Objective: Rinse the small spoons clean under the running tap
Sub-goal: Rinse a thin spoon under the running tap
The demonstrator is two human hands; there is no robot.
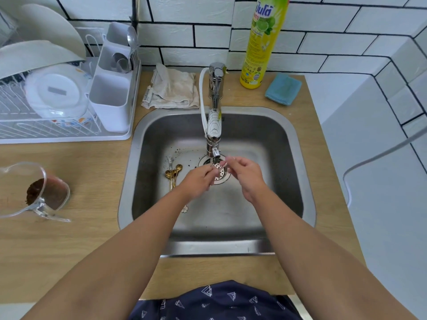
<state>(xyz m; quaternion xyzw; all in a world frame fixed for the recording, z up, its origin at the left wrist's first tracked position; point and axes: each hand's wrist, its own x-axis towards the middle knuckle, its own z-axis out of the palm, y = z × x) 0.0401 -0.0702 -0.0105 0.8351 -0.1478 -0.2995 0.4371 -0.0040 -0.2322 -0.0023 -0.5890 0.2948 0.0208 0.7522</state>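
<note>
Two hands meet under the tap [215,125] over the sink [288,158] drain: left hand [198,181] and right hand [247,175], fingers pinched together on something small and pale in the stream; cannot tell for sure if it is a spoon. Several small spoons [173,172], gold plus one silver, lie on the sink floor left of the drain. Glass jug [34,192] with dark grounds near the bench's left edge. Cutlery caddy [113,88] in the dish rack [46,132] holds spoons. Detergent bottle [263,42] by the back edge.
</note>
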